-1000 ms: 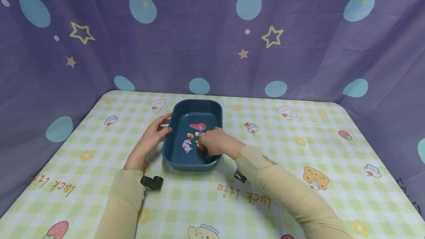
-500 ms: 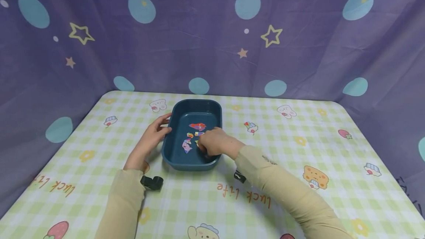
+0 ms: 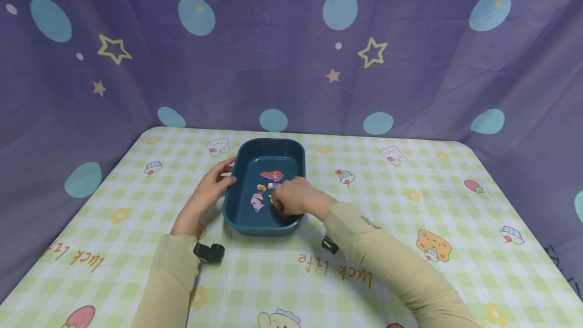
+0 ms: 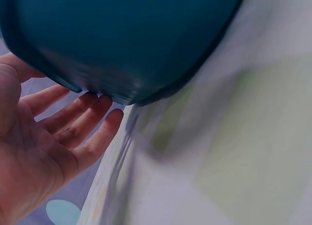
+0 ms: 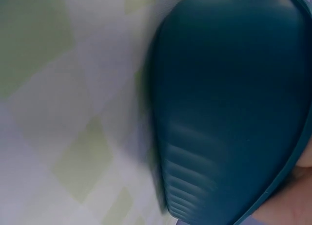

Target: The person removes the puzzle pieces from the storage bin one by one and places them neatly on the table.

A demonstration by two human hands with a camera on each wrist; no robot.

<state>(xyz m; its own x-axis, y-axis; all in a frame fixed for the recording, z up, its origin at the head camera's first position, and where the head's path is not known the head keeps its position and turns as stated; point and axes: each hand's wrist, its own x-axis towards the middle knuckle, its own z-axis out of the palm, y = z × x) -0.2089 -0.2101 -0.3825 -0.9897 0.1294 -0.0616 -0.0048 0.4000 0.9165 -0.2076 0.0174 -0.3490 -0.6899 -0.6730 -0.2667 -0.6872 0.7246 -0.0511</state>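
A dark teal rectangular plastic bin (image 3: 243,199) stands on the table. On its floor lie several small flat colourful cutouts, among them a red one (image 3: 272,175) and a pinkish-purple one (image 3: 257,203). My left hand (image 3: 210,186) is at the bin's left side. In the left wrist view its fingers (image 4: 92,147) are fairly straight, with tips touching the outer wall (image 4: 112,45). My right hand (image 3: 293,196) reaches over the right rim into the bin, fingers pointing down beside a partly covered yellowish cutout. Its fingertips are hidden, also in the right wrist view, where the bin's outer wall (image 5: 224,103) blocks them.
A green-and-white checked cloth (image 3: 401,287) with printed cartoons covers the table. Black wrist-worn devices (image 3: 209,253) sit at both cuffs. Behind the table hangs a purple curtain (image 3: 273,80) with stars and blue ovals.
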